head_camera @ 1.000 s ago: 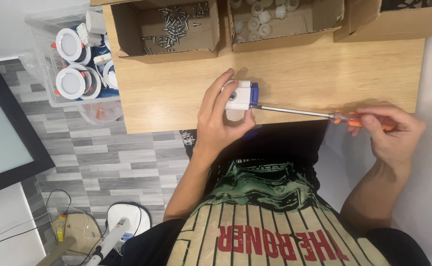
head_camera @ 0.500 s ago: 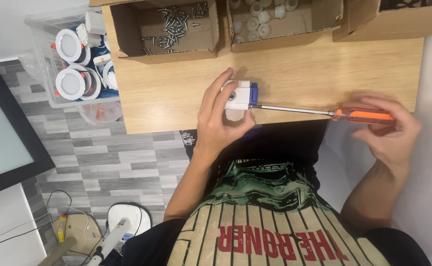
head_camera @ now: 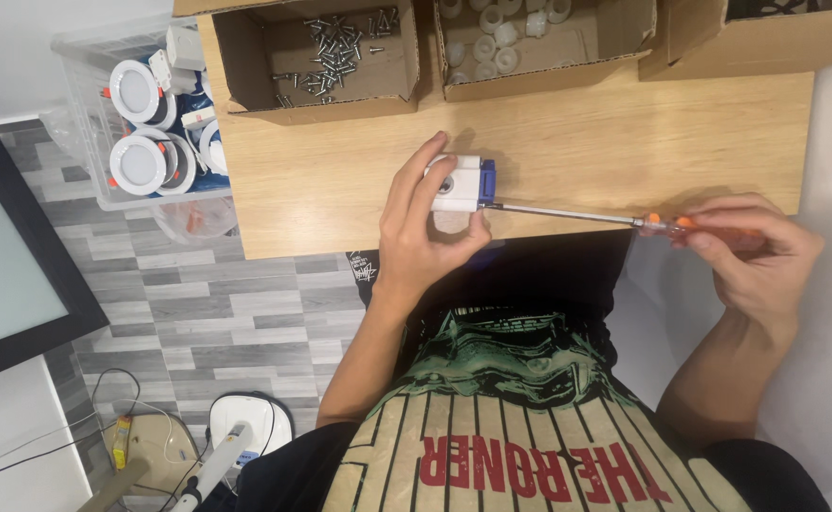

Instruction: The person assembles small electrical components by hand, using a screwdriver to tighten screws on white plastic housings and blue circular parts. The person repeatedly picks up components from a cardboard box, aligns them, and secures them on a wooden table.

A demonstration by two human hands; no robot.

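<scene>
My left hand (head_camera: pixel 423 229) grips a small white box-shaped part with a blue end (head_camera: pixel 460 183), pressed against the wooden table (head_camera: pixel 340 171) near its front edge. My right hand (head_camera: pixel 756 256) holds the orange handle of a long screwdriver (head_camera: pixel 606 219). Its thin metal shaft lies level, and its tip touches the blue end of the part.
A cardboard box of loose screws (head_camera: pixel 335 47) and another with several white round parts (head_camera: pixel 511 38) stand at the back of the table. A third box (head_camera: pixel 767 38) is at the back right. A clear bin of round white lamps (head_camera: pixel 146 123) stands left of the table.
My right hand's fingers have shifted around the screwdriver handle, as in turning it. The left hand and the white part have stayed in place.
</scene>
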